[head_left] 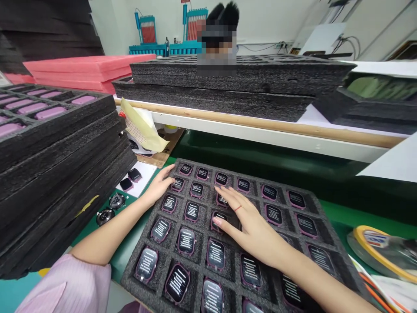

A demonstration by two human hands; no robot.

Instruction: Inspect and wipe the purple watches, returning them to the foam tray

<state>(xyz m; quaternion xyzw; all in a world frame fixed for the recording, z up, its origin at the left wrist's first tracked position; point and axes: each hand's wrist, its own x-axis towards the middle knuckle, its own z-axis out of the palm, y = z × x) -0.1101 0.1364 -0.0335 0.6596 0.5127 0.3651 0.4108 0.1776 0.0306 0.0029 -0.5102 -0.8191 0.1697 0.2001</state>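
Half-open left hand (160,186) touches tray (180,206); right hand (249,221) spreads over watches (216,253).

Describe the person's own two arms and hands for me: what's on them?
Both hands are ungloved. The left hand shows no ring, and its arm has a loose, pale pinkish-lilac sleeve ending near the elbow. The right hand has a thin reddish band around one finger; no sleeve shows on that forearm.
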